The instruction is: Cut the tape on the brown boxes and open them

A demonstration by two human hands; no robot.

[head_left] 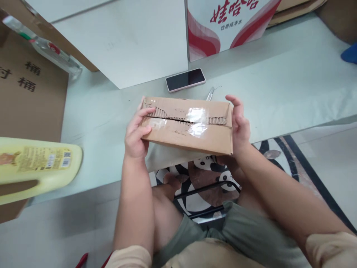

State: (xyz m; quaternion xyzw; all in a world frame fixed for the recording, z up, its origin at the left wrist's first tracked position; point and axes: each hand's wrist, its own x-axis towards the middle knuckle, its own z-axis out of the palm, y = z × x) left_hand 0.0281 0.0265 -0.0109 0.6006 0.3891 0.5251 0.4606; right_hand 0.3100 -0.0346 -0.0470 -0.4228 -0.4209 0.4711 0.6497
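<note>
Between my two hands is a brown cardboard box [167,136], held at the near edge of the table. Its upward face has a torn, corrugated seam running lengthwise, with shiny clear tape across it. My left hand [136,136] grips the left end, thumb and a finger over the top. At the right end, my right hand [240,126] presses its palm side against the box, index finger raised off the corner. Just behind the box lies a thin metal tool with a clear handle [210,93], partly hidden by it.
A phone [185,80] lies behind the box on the pale table [279,93]. White cartons [147,41] and a red-and-white printed carton [225,29] stand at the back. To the left are a yellow jug [41,167], a clear plastic bottle [52,54] and a large cardboard box [33,108].
</note>
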